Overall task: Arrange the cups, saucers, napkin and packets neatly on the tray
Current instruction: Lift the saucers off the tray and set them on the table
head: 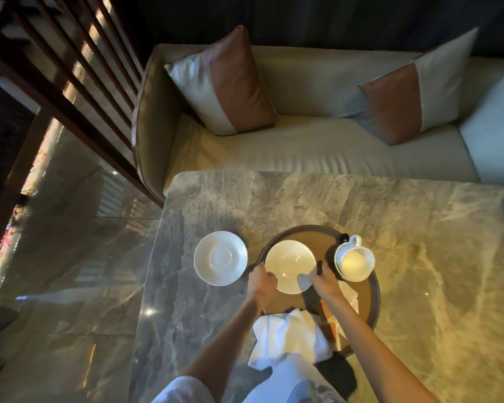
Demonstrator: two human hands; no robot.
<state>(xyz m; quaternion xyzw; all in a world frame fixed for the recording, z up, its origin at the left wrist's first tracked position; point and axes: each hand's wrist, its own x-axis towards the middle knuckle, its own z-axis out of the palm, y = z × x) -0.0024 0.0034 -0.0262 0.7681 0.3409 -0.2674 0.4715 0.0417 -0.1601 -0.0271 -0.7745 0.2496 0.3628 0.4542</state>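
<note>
My left hand and right hand each grip an opposite edge of a saucer, fingers curled over its rim, at the left part of the round tray. A cup sits at the tray's right edge, packets lie beside my right wrist, and the napkin is crumpled across the near rim. A second saucer rests on the table, just left of the tray.
</note>
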